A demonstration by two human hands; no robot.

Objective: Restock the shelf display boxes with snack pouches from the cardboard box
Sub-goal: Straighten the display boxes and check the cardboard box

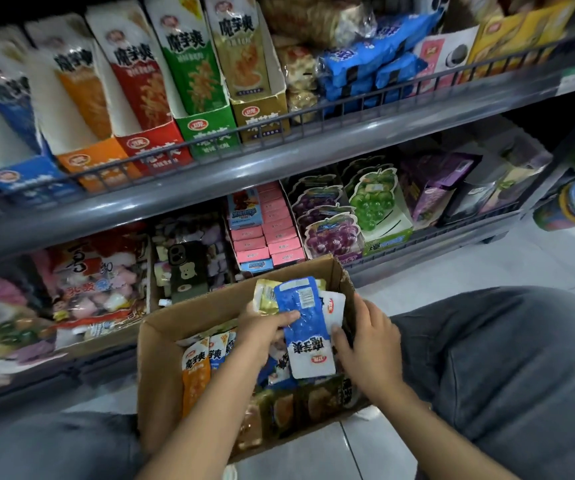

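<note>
An open cardboard box point(161, 358) sits on the floor between my knees, holding several snack pouches in orange, blue, gold and dark colours. My left hand point(262, 332) grips a blue-and-white pouch point(305, 327) above the box, thumb across its face, with a gold pouch point(266, 295) behind it. My right hand point(371, 344) touches the blue pouch's right edge and holds a white pouch point(333, 308) beside it. On the upper shelf stand display boxes: blue point(19, 174), orange point(95, 161), red point(154, 147), green point(210, 129) and gold point(265, 116).
The grey upper shelf rail point(279, 161) runs across in front of the display boxes. The lower shelf holds marshmallow bags point(95, 275), a dark phone point(187, 268), pink boxes point(268, 233) and grape candy packs point(331, 230). My grey trouser legs point(504, 368) flank the box on the tiled floor.
</note>
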